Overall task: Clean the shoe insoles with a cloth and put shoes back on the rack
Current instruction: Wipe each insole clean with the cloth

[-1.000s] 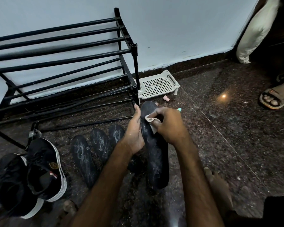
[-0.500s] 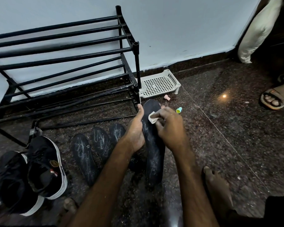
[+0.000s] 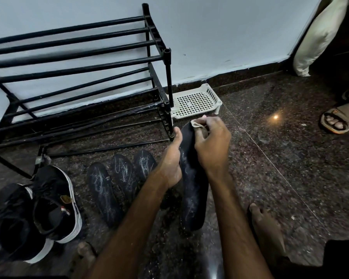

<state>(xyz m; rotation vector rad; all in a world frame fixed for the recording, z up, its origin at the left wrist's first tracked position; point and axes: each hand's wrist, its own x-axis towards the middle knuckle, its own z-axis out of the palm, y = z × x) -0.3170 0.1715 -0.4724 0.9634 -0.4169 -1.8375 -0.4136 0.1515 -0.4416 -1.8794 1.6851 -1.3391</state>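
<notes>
- Far left on the floor [image 3: 270,178]: shoes [image 3: 48,200] under the rack [image 3: 79,63], three chalky insoles [image 3: 104,190] beside them, waiting.
- Centre: our left hand [image 3: 172,164] grips the held insole [image 3: 193,194] by its edge.
- Right: our right hand [image 3: 212,146] pinches the cloth [image 3: 197,124] at the toe end, so we're mid-wipe.
- Next, we reckon: a firm wipe toward the heel.

We hold one black insole [image 3: 193,198] tilted up off the floor, toe end away from us, its surface dusted with pale marks. Our left grip [image 3: 172,162] clasps its left edge, and our right grip [image 3: 212,143] pinches a small beige cloth [image 3: 195,124] against its toe. Three more insoles [image 3: 125,176], black with white scrawls, lie side by side on the floor just left. Two black sneakers [image 3: 54,202] with white soles sit further left, before the black tubular shoe rack [image 3: 168,77] at the wall.
</notes>
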